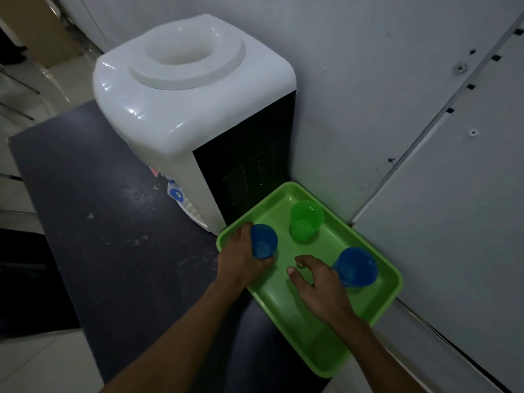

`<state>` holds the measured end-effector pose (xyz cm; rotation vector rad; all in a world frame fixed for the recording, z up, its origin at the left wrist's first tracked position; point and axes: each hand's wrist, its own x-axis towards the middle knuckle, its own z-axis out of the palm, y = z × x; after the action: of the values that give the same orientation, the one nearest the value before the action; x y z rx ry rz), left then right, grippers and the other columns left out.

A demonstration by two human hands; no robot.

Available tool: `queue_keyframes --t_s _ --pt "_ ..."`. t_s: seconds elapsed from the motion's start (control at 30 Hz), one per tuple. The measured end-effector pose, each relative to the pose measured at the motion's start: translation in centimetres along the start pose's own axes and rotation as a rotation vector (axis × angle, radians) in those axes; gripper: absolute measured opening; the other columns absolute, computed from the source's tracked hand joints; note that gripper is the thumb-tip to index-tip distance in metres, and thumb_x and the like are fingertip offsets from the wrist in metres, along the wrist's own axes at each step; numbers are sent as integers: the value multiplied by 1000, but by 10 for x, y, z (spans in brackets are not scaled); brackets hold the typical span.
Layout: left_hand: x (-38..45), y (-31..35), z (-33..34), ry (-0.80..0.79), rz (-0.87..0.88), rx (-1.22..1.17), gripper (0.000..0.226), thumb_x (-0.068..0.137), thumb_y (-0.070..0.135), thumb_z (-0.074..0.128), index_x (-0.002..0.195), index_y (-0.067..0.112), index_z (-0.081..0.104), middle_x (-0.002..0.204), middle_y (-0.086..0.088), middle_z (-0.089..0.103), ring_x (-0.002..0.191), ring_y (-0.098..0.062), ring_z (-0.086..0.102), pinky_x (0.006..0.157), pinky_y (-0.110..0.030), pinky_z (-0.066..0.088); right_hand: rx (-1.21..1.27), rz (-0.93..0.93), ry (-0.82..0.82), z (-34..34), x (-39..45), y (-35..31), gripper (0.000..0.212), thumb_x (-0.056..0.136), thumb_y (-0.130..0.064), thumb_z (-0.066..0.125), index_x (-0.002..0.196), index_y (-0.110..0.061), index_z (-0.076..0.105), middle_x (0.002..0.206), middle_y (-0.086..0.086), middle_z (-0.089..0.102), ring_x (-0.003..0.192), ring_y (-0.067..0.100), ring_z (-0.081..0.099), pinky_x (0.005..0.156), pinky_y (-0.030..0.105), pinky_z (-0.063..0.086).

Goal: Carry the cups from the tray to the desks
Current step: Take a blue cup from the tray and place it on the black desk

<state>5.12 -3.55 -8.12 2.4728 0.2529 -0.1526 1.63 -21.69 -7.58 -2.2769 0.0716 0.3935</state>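
Surface: dark table [93,222], scuffed and speckled with pale marks, set against a grey panelled wall [397,95].
Dispenser: white water dispenser [181,109] with no bottle on its round top socket; its black side panel stands just beside the tray's far corner.
Tray: bright green plastic tray [297,330], shallow, with a raised rim, lying at the table's right edge against the wall.
Green cup: translucent green cup [306,221], upright at the tray's far end, touched by neither of my hands.
Near-left blue cup: small blue cup [263,241] by the tray's left rim, open mouth facing up.
Left hand: my left hand [241,256] is wrapped around that cup's side from the left, thumb under its near edge.
Right blue cup: larger-looking blue cup [355,267] near the tray's right rim, mouth tilted toward the camera.
Right hand: my right hand [320,282] is spread wide just beside this cup; I cannot tell whether the fingers touch it.
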Motion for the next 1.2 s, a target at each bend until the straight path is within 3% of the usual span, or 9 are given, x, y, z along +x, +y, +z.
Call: queue_keyframes --t_s 0.3,0.47,0.6,0.73,0.83,0.9,1.0,1.07,1.2 --pt "-1 -1 -8 80 129 20 79 50 43 87 115 12 55 115 -6 58 100 -25 59 77 -35 51 41 28 -6 -3 -5 0 47 92 -49 55 130 -21 58 127 4 66 113 16 62 95 37 51" --pt "-12 -1 -19 116 243 67 83 46 48 86 114 9 60 134 -15 53 118 -32 55 92 -44 51 97 58 5 -4 -11 -8 46 92 -48 57 128 -20 60 117 3 69 104 15 65 92 39 53" --pt "-22 5 -39 165 309 60 84 41 55 82 109 11 63 140 -16 50 128 -34 49 97 -49 47 285 103 8 -7 -15 -28 43 92 -49 58 124 -20 63 110 0 70 92 0 62 75 18 49" --pt "-35 15 -66 226 381 77 80 39 61 76 102 11 67 141 -16 50 137 -33 40 102 -52 43 503 202 -81 -14 -23 -56 36 83 -69 53 103 -41 63 111 -6 67 102 11 63 86 34 50" --pt "-48 23 -91 249 464 98 78 40 63 75 99 12 67 142 -14 50 141 -30 34 103 -57 39 623 277 -184 -15 -34 -76 70 63 -88 51 115 -43 60 116 -5 64 104 17 63 81 35 47" --pt "-61 28 -109 252 517 107 79 41 66 73 99 12 66 143 -13 49 143 -29 30 105 -58 36 664 284 -206 -13 -46 -86 71 59 -89 52 114 -46 64 114 -2 67 102 20 66 84 38 47" --pt "-84 35 -129 242 592 119 81 42 70 69 98 12 67 145 -11 47 146 -27 24 110 -58 31 724 247 -169 -9 -74 -98 52 56 -85 56 93 -52 72 92 -5 76 94 21 72 85 40 48" --pt "-101 38 -140 221 639 102 80 41 70 66 98 13 67 146 -11 46 147 -26 21 112 -58 28 770 228 -116 -6 -96 -102 49 56 -82 58 90 -49 73 81 -5 76 85 19 74 83 39 49" --pt "-135 43 -149 155 748 78 80 38 69 63 97 15 65 149 -9 42 148 -26 16 114 -57 23 836 212 10 -2 -149 -105 50 57 -79 58 88 -43 75 79 2 76 76 17 73 84 38 47"
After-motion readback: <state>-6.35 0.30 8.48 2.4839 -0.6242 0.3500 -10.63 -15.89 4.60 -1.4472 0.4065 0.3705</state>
